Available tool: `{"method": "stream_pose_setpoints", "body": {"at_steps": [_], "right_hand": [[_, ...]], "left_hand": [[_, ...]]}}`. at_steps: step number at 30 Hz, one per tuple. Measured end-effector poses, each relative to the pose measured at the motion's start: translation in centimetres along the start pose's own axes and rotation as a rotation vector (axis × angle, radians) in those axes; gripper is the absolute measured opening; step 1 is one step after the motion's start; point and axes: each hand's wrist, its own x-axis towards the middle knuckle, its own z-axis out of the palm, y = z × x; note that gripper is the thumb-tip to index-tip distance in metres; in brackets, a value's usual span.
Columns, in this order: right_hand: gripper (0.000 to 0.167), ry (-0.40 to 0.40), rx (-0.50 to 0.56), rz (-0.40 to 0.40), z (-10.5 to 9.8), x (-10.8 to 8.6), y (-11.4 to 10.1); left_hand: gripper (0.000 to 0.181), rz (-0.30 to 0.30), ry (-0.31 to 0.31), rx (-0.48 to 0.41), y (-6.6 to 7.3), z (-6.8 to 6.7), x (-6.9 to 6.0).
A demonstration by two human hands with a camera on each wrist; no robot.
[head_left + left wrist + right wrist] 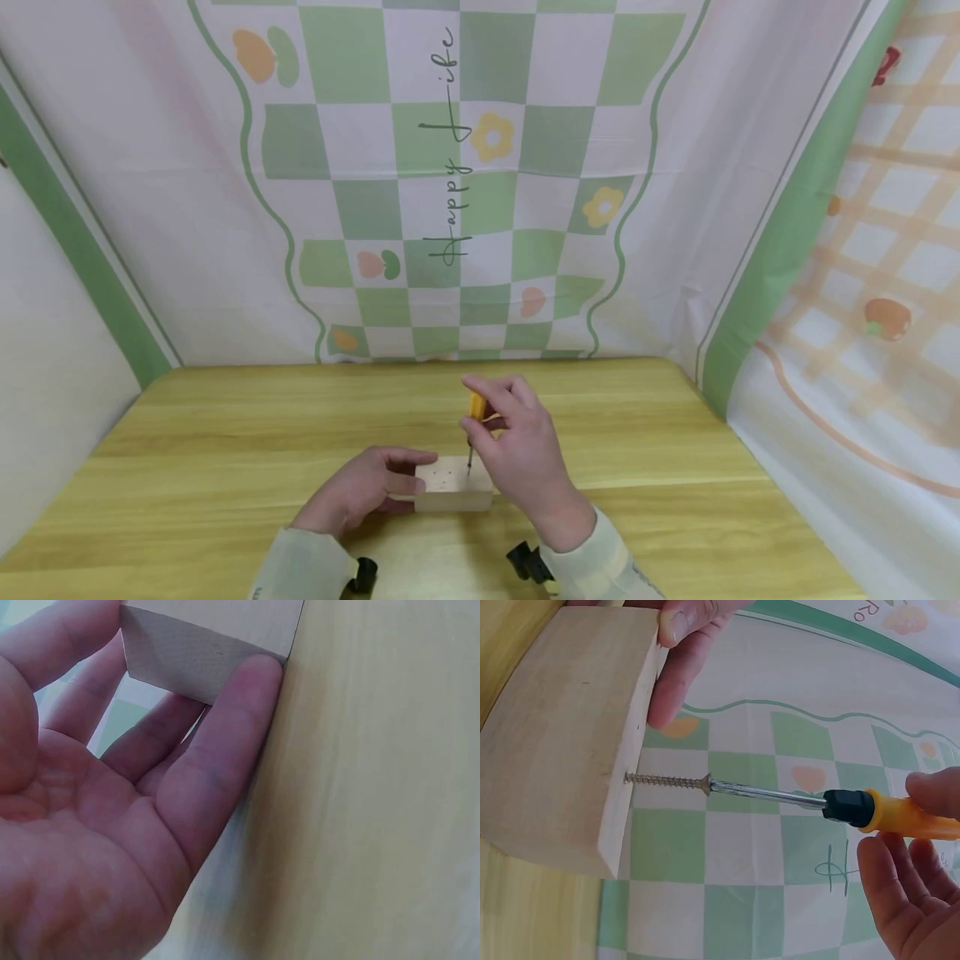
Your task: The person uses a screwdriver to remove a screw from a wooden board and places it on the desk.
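Note:
A pale wooden block rests on the table, with several small dark holes in its top face. My left hand grips the block's left end; in the left wrist view a fingertip presses close to one edge. My right hand holds a screwdriver upright by its yellow handle, which has a dark collar. Its shaft meets the head of a threaded screw. The screw stands with its tip at the block's face, most of its thread exposed.
The wood-grain table runs back to a hanging cloth with green and white checks and lettering. Another patterned cloth hangs at the right. Black wrist devices sit beside both sleeves.

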Motion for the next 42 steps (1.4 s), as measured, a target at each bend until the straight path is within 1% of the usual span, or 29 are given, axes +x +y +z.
{"method": "stream_pose_setpoints", "body": {"at_steps": [4, 11, 18, 20, 24, 26, 31, 36, 39, 42], "right_hand": [[0.052, -0.009, -0.022, -0.005, -0.08, 0.00, 0.03], [0.053, -0.018, 0.001, -0.003, -0.13, -0.02, 0.05], [0.051, -0.043, -0.029, 0.006, -0.20, -0.06, -0.13], [0.052, -0.038, -0.022, 0.001, -0.19, -0.06, -0.09], [0.051, 0.009, -0.012, 0.008, -0.06, -0.02, 0.07], [0.050, 0.021, -0.026, 0.014, -0.04, 0.01, 0.04], [0.051, 0.005, -0.057, 0.002, -0.14, -0.03, -0.11], [0.056, -0.005, -0.019, -0.006, -0.09, -0.06, -0.03], [0.057, 0.013, 0.002, 0.003, 0.05, -0.07, 0.10], [0.056, 0.039, -0.014, 0.013, 0.16, -0.08, 0.17]], "left_hand": [[0.044, -0.007, 0.008, 0.009, 0.05, 0.03, -0.03], [0.046, 0.005, -0.007, 0.013, 0.02, -0.02, -0.03], [0.045, 0.004, -0.001, 0.017, -0.03, 0.01, 0.01], [0.046, 0.006, -0.002, 0.014, -0.08, -0.01, 0.03], [0.046, 0.013, -0.010, 0.005, -0.18, -0.07, 0.06], [0.046, 0.013, -0.012, 0.002, -0.18, -0.08, 0.05], [0.047, 0.009, -0.007, 0.007, -0.13, -0.02, 0.00], [0.048, 0.014, -0.003, 0.018, -0.15, 0.01, 0.00], [0.048, 0.019, -0.004, 0.022, -0.20, -0.01, 0.01], [0.048, 0.020, -0.004, 0.021, -0.24, -0.03, 0.03]]}}
